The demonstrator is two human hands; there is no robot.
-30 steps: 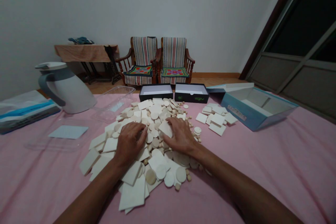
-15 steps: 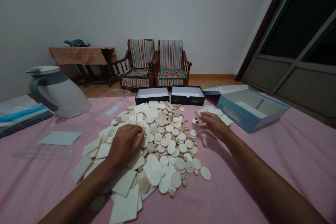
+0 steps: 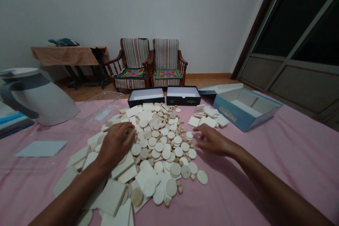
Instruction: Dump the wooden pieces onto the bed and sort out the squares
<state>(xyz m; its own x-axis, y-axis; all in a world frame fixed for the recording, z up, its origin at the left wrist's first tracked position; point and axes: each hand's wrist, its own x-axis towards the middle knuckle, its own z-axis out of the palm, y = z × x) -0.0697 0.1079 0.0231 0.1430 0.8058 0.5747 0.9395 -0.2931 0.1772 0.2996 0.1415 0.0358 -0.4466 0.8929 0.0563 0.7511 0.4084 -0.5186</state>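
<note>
A large heap of pale wooden pieces lies in the middle, with round discs, flat square tiles and small cubes mixed together. My left hand rests on the heap's left side, its fingers curled inward; whatever they may hold is hidden. At the heap's right edge, my right hand hovers with thumb and fingers apart and nothing between them, its fingertips close to a few discs. Just beyond that hand lies a smaller group of square tiles.
Two black open boxes stand behind the heap. A blue box is at the back right. To the left are a grey-white jug, a clear plastic tray and a white card. A pink cloth lies underneath.
My right hand has let go of a pale tile at the smaller group and moved back towards the heap. My left hand stays on the heap. The view has turned slightly right.
</note>
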